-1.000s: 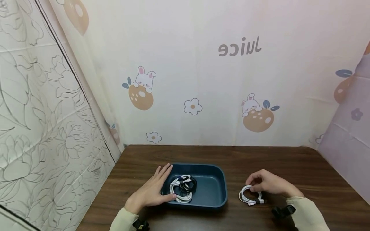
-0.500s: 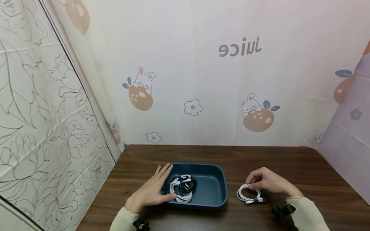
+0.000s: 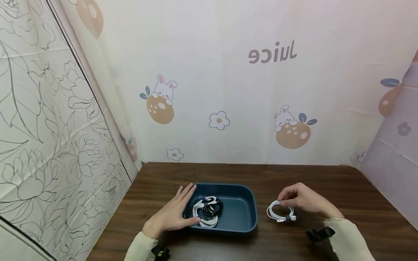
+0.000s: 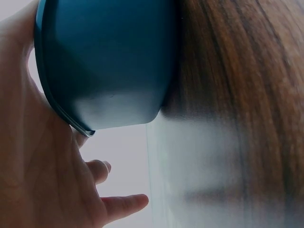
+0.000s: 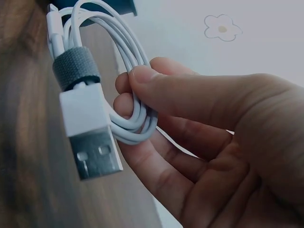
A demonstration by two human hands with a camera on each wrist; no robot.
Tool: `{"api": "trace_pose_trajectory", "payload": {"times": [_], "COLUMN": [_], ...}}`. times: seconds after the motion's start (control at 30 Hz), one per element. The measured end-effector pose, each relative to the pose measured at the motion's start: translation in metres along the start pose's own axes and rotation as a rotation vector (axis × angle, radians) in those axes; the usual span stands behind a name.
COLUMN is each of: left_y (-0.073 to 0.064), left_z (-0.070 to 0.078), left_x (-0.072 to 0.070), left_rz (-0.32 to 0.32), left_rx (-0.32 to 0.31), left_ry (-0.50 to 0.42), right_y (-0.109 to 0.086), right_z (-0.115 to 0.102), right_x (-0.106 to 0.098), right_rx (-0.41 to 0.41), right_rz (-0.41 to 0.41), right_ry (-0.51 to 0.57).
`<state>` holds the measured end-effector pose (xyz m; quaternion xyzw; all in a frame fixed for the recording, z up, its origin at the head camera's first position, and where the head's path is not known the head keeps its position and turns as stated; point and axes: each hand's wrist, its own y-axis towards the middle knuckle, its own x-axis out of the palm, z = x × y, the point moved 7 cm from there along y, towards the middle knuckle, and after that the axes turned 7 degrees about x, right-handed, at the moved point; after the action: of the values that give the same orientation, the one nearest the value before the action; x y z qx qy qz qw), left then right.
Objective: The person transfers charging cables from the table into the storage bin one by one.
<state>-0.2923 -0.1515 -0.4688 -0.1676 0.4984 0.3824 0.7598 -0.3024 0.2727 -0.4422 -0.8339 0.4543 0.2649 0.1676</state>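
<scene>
My right hand point(image 3: 303, 197) pinches a coiled white USB cable point(image 3: 272, 214) between thumb and fingers, to the right of a blue box. In the right wrist view the coil point(image 5: 126, 35) is bound by a dark grey strap point(image 5: 76, 66), and its USB plug point(image 5: 92, 137) points down. My left hand point(image 3: 174, 214) rests across the left end of the box point(image 3: 254, 214), fingers spread, thumb over the near rim. Inside the box, at its left side, lie a coiled white cable point(image 3: 209, 222) and a coiled black cable point(image 3: 219, 207). From the left wrist, the box's outer wall point(image 4: 109, 66) shows beside the palm.
A dark brown wooden table point(image 3: 277, 246) bears the box. Behind it hangs a pale printed cloth point(image 3: 209, 72), with a flower-patterned sheet point(image 3: 58, 145) on the left. Each wrist wears a black device.
My right hand has risen slightly away from me, lifting the coiled white cable with it. The left hand and the box stay in place.
</scene>
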Motion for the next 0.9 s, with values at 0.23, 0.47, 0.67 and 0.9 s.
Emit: {"api": "trace_pose_trajectory", "payload": {"times": [0.23,0.47,0.67,0.9], "left_y": [0.0,0.001,0.001,0.0], "left_z": [0.002,0.002,0.001,-0.001], "left_x": [-0.001,-0.001,-0.002,0.0], "left_rz": [0.004,0.002,-0.001,0.0], "left_rx": [0.003,-0.006,-0.009,-0.001], "left_ry": [-0.011,-0.005,0.003,0.007], "right_y": [0.006,0.012,0.018,0.026], "right_z": [-0.003,-0.014,-0.023,-0.03], "right_x": [-0.011,-0.02,-0.027,-0.028], "right_rx": [0.079,0.098,0.081,0.079], "right_rz": [0.056,0.102,0.129,0.156], "right_ry": [-0.027,-0.081,-0.104,-0.101]}}
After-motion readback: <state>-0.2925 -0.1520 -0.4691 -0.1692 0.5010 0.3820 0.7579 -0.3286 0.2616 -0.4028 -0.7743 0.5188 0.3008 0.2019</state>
